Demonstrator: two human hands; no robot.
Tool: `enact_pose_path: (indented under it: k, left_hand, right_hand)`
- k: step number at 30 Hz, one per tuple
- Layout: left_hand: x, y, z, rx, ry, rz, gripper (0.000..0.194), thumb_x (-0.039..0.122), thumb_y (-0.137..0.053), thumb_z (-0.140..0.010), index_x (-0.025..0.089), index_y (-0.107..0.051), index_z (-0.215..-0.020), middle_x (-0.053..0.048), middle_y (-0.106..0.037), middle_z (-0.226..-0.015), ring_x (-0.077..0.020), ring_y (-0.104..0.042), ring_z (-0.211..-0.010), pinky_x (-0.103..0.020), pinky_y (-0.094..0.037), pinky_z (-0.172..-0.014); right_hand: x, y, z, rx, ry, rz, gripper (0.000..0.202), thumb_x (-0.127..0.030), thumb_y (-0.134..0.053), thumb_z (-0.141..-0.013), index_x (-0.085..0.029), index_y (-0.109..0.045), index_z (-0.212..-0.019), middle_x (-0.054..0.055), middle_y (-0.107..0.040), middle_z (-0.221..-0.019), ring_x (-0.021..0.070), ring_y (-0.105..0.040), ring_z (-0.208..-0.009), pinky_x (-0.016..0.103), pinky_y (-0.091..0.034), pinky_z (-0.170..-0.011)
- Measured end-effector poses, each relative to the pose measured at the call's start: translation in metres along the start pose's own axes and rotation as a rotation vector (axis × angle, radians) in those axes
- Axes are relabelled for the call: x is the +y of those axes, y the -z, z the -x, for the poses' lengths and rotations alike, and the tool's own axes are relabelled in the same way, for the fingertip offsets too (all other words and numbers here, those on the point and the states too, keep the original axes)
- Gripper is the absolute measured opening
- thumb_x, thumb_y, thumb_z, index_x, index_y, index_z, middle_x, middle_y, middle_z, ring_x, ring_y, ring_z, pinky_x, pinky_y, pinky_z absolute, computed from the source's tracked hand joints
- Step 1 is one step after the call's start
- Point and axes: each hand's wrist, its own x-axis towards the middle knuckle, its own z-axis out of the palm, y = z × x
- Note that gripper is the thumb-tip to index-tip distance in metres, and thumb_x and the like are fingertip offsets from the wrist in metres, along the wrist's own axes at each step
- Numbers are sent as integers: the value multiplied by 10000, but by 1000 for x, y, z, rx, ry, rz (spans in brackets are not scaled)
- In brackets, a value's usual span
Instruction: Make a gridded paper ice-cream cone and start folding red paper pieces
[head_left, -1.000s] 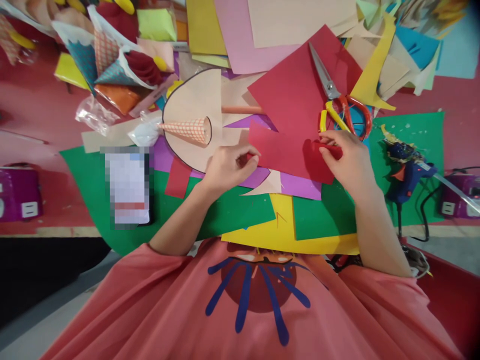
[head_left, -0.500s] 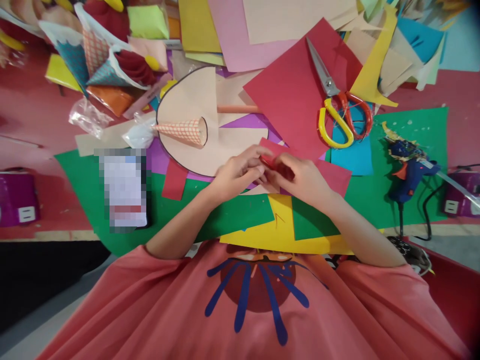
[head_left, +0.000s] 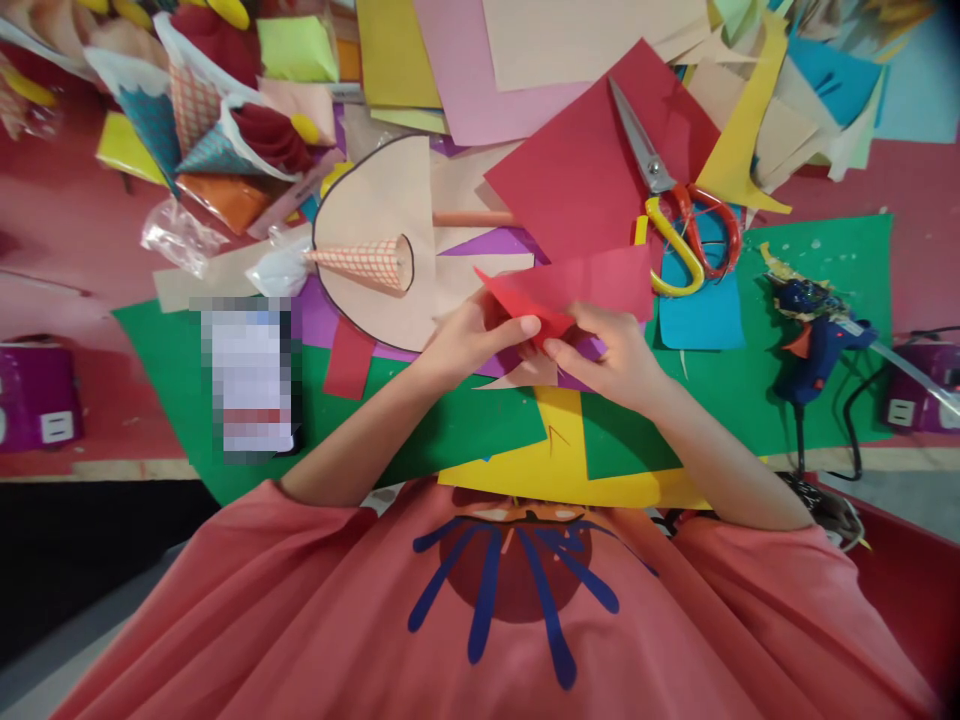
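Between both hands is a piece of red paper [head_left: 589, 285], with a folded or curled edge at its left end. My left hand [head_left: 480, 335] pinches that left end, thumb on top. At the lower edge of the paper, my right hand [head_left: 615, 355] grips it between thumb and fingers. Just left of the hands lies a cream paper shape [head_left: 375, 200] with a black outline, and a small checkered cone [head_left: 367, 263] rests on it. Scissors [head_left: 658, 185] with red and yellow handles lie beyond my right hand, on a larger red sheet [head_left: 570, 150].
A blue glue gun [head_left: 814, 360] lies on green paper [head_left: 855, 270] at the right. On the left are a phone [head_left: 251, 380] and several wrapped cones [head_left: 199, 120]. Paper scraps [head_left: 795, 120] fill the back right. Yellow paper [head_left: 562, 450] lies near my body.
The red paper has been raised and turned, and its flat part now extends up to the right, over part of the scissors' yellow handle. My hands have moved slightly apart.
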Motion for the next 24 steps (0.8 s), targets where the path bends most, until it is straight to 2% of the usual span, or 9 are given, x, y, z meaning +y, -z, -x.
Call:
enact_pose_path:
  k: [2, 5, 8, 11, 13, 17, 20, 22, 24]
  left_hand:
    - [6, -2, -2, 4, 45, -24, 540, 630, -717, -701, 145, -591, -903, -43, -718, -797, -144, -687, -688, -236, -551, -620]
    - [12, -3, -4, 18, 118, -23, 508, 615, -715, -712, 138, -602, -848, -4, -668, -636, -86, -602, -496, -186, -481, -473]
    - [10, -1, -5, 33, 143, -40, 439, 556, -708, -756, 147, -604, -877, 31, -614, -555, -57, -531, -402, -155, -397, -385]
    - [3, 4, -6, 15, 144, -29, 428, 546, -700, -762, 168, -578, -921, 52, -592, -558, -45, -472, -356, -159, -347, -345]
    - [-1, 6, -6, 30, 111, -31, 449, 565, -711, -737, 181, -565, -918, 43, -615, -627, -53, -507, -415, -165, -387, -387]
    - [-6, 7, -7, 134, -27, -55, 472, 589, -707, -733, 199, -565, -958, 10, -641, -833, -96, -614, -693, -190, -499, -593]
    - [-6, 4, -7, 125, -40, -37, 468, 628, -658, -763, 209, -539, -931, 22, -592, -757, -91, -572, -617, -200, -467, -537]
    - [-6, 3, -5, 115, -42, -73, 460, 640, -630, -783, 213, -534, -923, 24, -574, -722, -89, -548, -576, -203, -436, -502]
    - [-8, 2, -3, 128, -62, -172, 454, 645, -615, -794, 212, -539, -909, 20, -569, -722, -88, -540, -578, -206, -428, -508]
  right_hand:
    - [-1, 3, -3, -44, -55, -61, 173, -260, -534, -890, -178, -506, -739, -33, -511, -644, 73, -453, -558, 215, -358, -526]
    - [-1, 7, -8, 17, -74, -19, 226, -335, -542, -902, -182, -513, -739, -37, -479, -617, 78, -435, -548, 233, -347, -522]
    - [3, 12, -13, 169, 39, 144, 191, -362, -564, -896, -197, -561, -801, 19, -608, -773, 154, -578, -762, 318, -465, -720]
    - [8, 18, -16, 221, 80, 192, 148, -346, -586, -885, -208, -601, -935, 67, -675, -1027, 226, -608, -1040, 423, -461, -939]
    - [10, 23, -15, 160, -15, 73, 185, -324, -615, -866, -204, -601, -1007, 58, -683, -1035, 214, -634, -1013, 396, -494, -900]
    - [13, 30, -12, -100, -310, -339, 297, -290, -659, -832, -195, -565, -1097, -23, -650, -730, 132, -632, -670, 249, -486, -584]
    - [14, 31, -11, -325, -470, -595, 418, -330, -699, -807, -199, -512, -1157, -47, -633, -649, 112, -591, -555, 217, -437, -492]
    - [15, 28, -11, -388, -504, -677, 407, -393, -742, -766, -195, -537, -1057, -64, -584, -584, 97, -537, -499, 208, -402, -463]
    - [16, 21, -10, -337, -506, -700, 374, -454, -766, -730, -192, -551, -888, -75, -517, -547, 76, -471, -475, 201, -354, -449]
